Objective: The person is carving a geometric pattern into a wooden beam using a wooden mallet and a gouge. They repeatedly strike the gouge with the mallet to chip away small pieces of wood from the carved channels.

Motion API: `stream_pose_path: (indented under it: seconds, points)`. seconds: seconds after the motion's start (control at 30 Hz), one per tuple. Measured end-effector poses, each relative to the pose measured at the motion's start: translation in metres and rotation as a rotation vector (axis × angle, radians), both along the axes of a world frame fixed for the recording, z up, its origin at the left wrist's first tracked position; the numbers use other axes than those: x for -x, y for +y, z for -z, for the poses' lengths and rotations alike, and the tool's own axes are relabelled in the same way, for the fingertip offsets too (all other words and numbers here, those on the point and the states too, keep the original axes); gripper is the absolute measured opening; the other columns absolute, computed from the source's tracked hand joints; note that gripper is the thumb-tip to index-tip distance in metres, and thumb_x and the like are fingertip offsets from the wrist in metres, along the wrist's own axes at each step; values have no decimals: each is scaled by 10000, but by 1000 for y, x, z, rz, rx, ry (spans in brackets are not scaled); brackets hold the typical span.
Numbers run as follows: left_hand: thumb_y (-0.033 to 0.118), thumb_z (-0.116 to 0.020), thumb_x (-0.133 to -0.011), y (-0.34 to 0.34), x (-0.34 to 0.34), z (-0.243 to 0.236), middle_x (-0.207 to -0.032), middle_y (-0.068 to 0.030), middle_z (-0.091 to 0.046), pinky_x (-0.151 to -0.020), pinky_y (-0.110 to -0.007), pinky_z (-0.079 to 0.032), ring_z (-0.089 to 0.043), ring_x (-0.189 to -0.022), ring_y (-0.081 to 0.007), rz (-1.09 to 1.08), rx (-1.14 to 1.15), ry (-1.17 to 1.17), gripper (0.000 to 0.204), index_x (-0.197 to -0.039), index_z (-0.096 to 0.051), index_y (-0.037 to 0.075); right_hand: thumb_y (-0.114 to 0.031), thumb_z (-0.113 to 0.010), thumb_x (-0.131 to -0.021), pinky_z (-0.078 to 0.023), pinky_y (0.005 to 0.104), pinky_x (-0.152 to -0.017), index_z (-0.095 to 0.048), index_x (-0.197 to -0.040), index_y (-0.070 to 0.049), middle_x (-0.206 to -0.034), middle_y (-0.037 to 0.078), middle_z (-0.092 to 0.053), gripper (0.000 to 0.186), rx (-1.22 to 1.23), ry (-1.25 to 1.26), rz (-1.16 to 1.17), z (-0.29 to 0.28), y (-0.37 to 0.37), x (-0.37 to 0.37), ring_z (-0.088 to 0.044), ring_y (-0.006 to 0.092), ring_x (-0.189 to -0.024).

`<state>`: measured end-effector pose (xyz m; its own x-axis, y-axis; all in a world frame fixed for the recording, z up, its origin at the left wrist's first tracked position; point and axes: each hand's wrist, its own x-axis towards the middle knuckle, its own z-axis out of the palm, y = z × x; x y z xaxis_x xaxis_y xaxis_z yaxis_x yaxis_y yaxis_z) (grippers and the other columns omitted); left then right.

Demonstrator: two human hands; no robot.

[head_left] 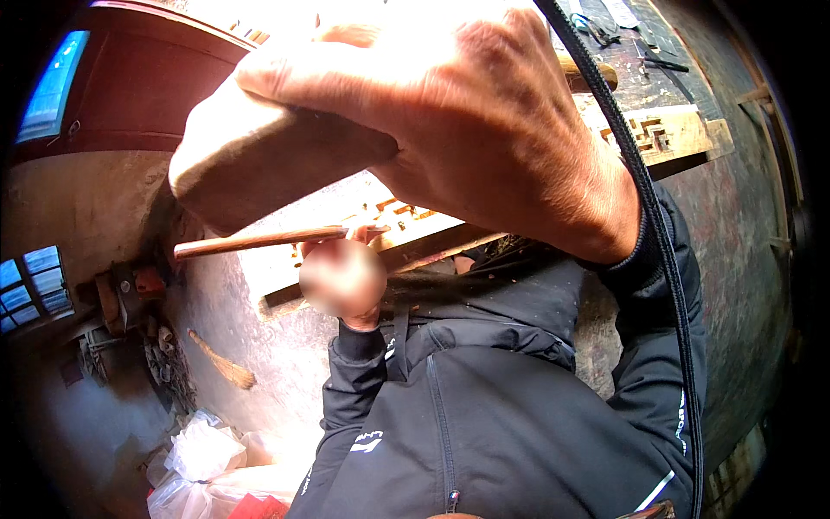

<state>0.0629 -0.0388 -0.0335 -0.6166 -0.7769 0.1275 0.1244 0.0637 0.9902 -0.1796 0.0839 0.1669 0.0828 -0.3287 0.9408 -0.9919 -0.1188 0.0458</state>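
Observation:
Close to the camera, my right hand (450,104) is closed around a thick, blunt wooden mallet (277,160), held high; the fingers' far side is washed out by glare. Below it, my left hand (343,281), partly blurred, grips a slim chisel (251,243) with a reddish-brown wooden handle. The chisel lies nearly level above a pale carved wooden board (424,227), and its working end cannot be made out. Cut slots show in the board, which runs across in front of my body, its middle hidden by my right hand and wrist.
Dark tools (661,62) lie on the worktop at the upper right. A rounded wooden handle (605,76) shows behind my right wrist. A straw brush (222,362) and white plastic bags (203,454) are at the lower left. A black cord (635,164) hangs across the right side.

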Motion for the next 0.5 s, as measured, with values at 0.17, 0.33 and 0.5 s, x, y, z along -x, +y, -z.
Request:
stream_pose_path:
  seconds: [0.17, 0.33, 0.5]
  points:
    - [90, -780, -1018, 14, 7, -10, -1328, -119, -736, -1101, -298, -499, -704, -1124, -204, -98, 331, -311, 483, -1398, -556, -105, -146, -847, -829, -570, 402, -991, -737, -1186, -165, -965, 4, -728, 373, -18, -32, 6, 6, 0, 0, -739, 242, -1021]
    - [108, -772, -1047, 15, 8, -13, -1155, -97, -785, -1109, -314, -506, -721, -1072, -195, -62, 11, -178, 374, -1324, -608, -82, -139, -853, -832, -576, 402, -993, -730, -1211, -157, -990, 19, -734, 398, -27, -52, 8, 8, 0, 0, -744, 247, -1035]
    - [46, -800, -1035, 28, 28, -40, -1099, -109, -794, -956, -322, -618, -766, -969, -171, -47, 199, -123, 266, -1236, -645, -36, -131, -859, -835, -582, 402, -996, -722, -1236, -148, -1015, 35, -740, 424, -36, -66, 18, 10, 1, 1, -748, 252, -1048]
